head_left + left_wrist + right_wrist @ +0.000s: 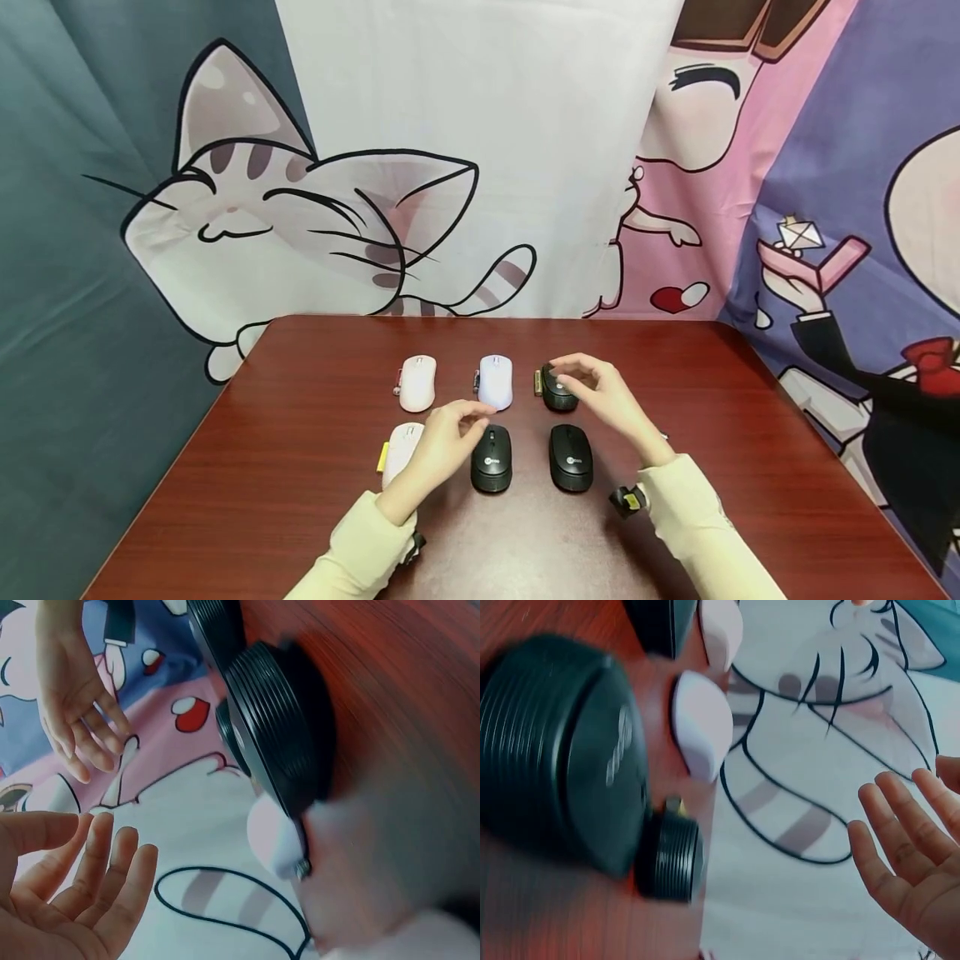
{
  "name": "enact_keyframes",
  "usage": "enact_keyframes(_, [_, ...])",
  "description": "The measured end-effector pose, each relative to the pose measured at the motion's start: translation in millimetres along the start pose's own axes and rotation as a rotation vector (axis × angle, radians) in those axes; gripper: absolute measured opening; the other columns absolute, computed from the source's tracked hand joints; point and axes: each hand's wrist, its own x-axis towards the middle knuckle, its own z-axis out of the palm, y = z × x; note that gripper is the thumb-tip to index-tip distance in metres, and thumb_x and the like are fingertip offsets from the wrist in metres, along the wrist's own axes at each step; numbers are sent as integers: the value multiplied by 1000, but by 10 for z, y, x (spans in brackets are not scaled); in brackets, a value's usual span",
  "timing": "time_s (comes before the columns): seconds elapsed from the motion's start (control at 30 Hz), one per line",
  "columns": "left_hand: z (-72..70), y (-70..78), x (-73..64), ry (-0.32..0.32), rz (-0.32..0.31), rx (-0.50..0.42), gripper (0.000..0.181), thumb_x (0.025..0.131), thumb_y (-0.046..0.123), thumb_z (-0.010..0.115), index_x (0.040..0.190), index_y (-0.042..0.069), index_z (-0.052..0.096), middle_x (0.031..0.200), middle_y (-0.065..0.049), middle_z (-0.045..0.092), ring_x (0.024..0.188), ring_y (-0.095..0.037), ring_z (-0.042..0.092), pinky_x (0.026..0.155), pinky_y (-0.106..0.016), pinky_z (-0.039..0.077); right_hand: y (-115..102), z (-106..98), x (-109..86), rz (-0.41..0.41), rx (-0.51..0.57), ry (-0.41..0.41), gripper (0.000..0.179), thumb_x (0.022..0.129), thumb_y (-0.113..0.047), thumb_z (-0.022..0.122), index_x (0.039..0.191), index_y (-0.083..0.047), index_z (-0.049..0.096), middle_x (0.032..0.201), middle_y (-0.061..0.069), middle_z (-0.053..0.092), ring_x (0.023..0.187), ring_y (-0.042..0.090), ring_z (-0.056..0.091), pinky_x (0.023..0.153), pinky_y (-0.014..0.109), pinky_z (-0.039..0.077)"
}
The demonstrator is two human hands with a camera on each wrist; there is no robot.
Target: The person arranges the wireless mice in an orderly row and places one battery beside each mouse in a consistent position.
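Note:
Several computer mice stand in two rows on the table. In the back row are a white mouse (417,383), a pale lavender-white mouse (495,385) and a small black mouse (559,398). The front row has a white mouse (402,443), partly hidden by my left hand (444,442), and two black mice, a middle one (491,462) and a right one (571,460). My left hand hovers between the front white and middle black mice, fingers relaxed and holding nothing. Above the small black mouse, my right hand (606,396) overlaps it in the head view, its fingers loosely bent and empty.
A yellow tab (383,457) sticks out left of the front white mouse. Small pieces also show at the left sides of the back-row mice. Behind the reddish-brown table (300,467) hangs a cartoon cloth (480,92). A dark wrist camera (627,502) sits at the right cuff.

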Motion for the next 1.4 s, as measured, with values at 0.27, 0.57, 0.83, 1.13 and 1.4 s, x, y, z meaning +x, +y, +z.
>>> enact_keyframes(0.27, [296, 159, 55, -144, 110, -21, 18, 88, 5, 61, 103, 5, 70, 97, -9, 71, 81, -18, 68, 71, -21, 53, 538, -257, -94, -12, -12, 80, 24, 91, -3, 58, 114, 0, 62, 104, 18, 68, 85, -5, 62, 71, 20, 51])
enact_keyframes(0.57, [719, 391, 125, -327, 177, -103, 22, 88, 5, 58, 107, 8, 69, 89, -4, 69, 80, -6, 63, 74, -16, 50, 818, -599, -228, -27, -21, 144, 22, 90, 5, 55, 111, 8, 60, 94, -28, 60, 82, -13, 59, 68, 12, 49])
enact_keyframes(0.83, [1042, 551, 124, -357, 202, -78, 19, 87, 7, 61, 104, 10, 69, 85, -2, 68, 74, 2, 59, 69, -9, 46, 975, -823, -326, -27, -6, 165, 21, 88, 10, 53, 108, 14, 57, 92, -29, 61, 80, -12, 60, 69, 9, 49])
enact_keyframes(1.13, [1372, 659, 9, -411, 334, 51, 19, 87, 12, 62, 104, 13, 69, 83, 5, 66, 71, 8, 54, 66, -1, 37, 1265, -1052, -441, 16, 9, 191, 18, 92, 1, 54, 109, 1, 61, 92, -26, 64, 80, -11, 62, 70, 8, 49])
enact_keyframes(1.4, [1695, 833, 36, -418, 402, 167, 18, 88, 16, 59, 101, 20, 70, 85, 12, 66, 70, 11, 51, 63, -1, 34, 1431, -1205, -559, 44, 54, 244, 30, 93, 3, 51, 105, -22, 62, 87, -27, 65, 76, -11, 63, 66, 9, 49])
